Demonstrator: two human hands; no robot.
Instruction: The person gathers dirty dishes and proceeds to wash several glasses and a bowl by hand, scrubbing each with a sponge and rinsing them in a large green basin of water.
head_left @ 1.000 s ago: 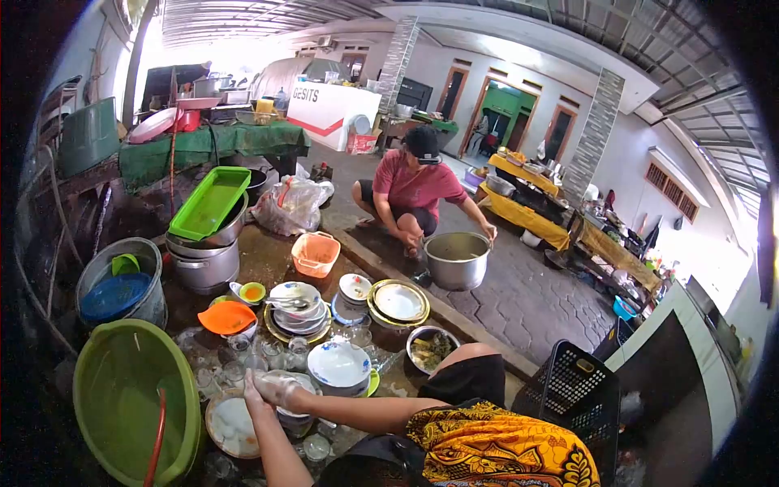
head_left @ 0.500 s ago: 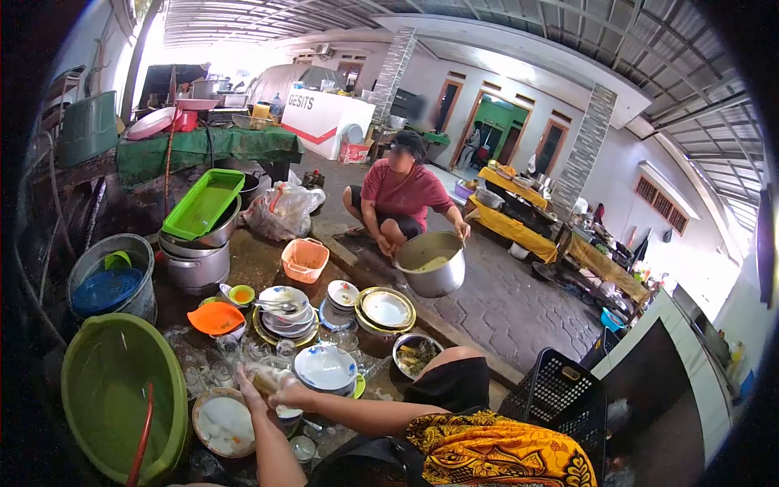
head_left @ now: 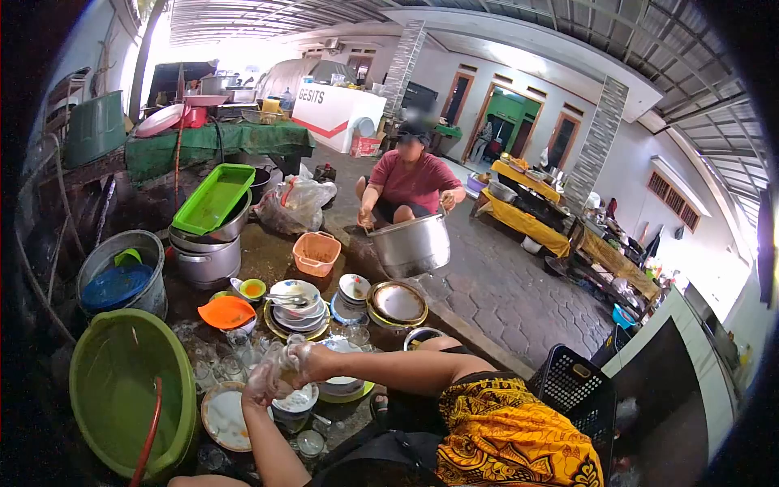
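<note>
My left hand (head_left: 264, 381) and my right hand (head_left: 304, 361) are close together, covered in suds, above the glasses and bowls. Both are closed around something I cannot make out, perhaps a glass. Under them to the left sits a bowl of white foam (head_left: 227, 415). A smaller foamy bowl (head_left: 297, 399) is just below my right hand. Several clear glasses (head_left: 231, 368) stand behind my left hand. A stack of plates (head_left: 297, 312) with cutlery on top lies beyond, beside an orange dish (head_left: 226, 312).
A large green tub (head_left: 122, 390) with a red hose stands at the left. Across from me a squatting person (head_left: 403, 183) holds a big metal pot (head_left: 411, 246). An orange basket (head_left: 316, 253), stacked pots (head_left: 206, 264) and a black crate (head_left: 572, 390) are around.
The other person's pot has tipped, its outside now facing me, and sits a little further left. My hands have moved slightly up and right. The whole view has shifted slightly.
</note>
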